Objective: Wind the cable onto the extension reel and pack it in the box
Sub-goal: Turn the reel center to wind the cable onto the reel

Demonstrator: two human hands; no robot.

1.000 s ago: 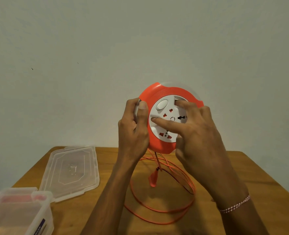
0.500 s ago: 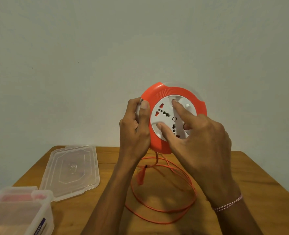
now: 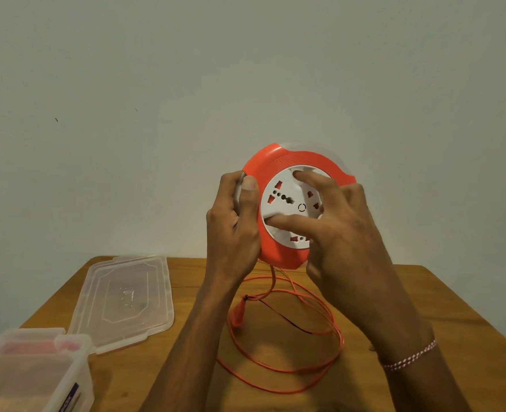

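I hold an orange extension reel [image 3: 278, 162] upright above the table, its white socket face [image 3: 284, 209] towards me. My left hand [image 3: 234, 224] grips the reel's left rim, thumb on the orange front. My right hand [image 3: 338, 233] presses its fingers on the white socket face. An orange cable [image 3: 287, 370] hangs from the reel's underside and lies in loose loops on the table, with its orange plug [image 3: 238, 316] dangling just left of the drop. The clear plastic box [image 3: 37, 373] stands at the lower left corner.
The box's clear lid [image 3: 127, 298] lies flat on the wooden table [image 3: 424, 295], left of my arms. A plain pale wall rises right behind the table's far edge. My right wrist wears a red-and-white thread band [image 3: 409, 356].
The white socket face has turned under my right fingers. The hanging plug has swung left and the cable loops have shifted a little. My left hand has stayed put.
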